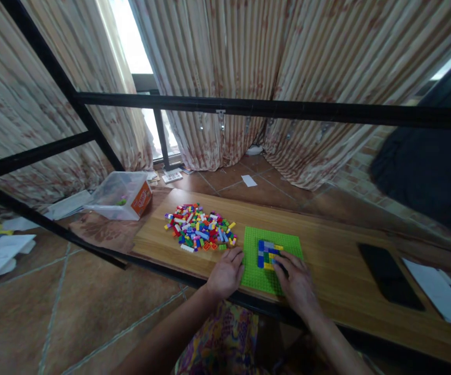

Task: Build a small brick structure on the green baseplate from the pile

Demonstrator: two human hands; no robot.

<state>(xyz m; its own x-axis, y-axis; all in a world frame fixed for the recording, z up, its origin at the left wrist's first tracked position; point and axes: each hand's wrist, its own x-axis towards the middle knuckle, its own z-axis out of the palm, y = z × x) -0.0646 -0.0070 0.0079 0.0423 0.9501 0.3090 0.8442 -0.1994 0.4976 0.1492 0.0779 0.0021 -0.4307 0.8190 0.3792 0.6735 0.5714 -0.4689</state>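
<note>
A green studded baseplate lies on the wooden tabletop in front of me. Blue, yellow, grey and green toy bricks form a block on its middle. My right hand reaches over the plate from the right, thumb and fingers closed at the right side of these bricks. Whatever is between its fingertips is hidden. Flat at the plate's left edge rests my left hand, its fingers stretched out and holding nothing. Just beyond it spreads a pile of loose multicoloured bricks.
A clear plastic box with an orange label stands past the table's left end. On the right of the tabletop lies a dark phone-like slab beside white papers. A black metal bar crosses behind, before patterned curtains.
</note>
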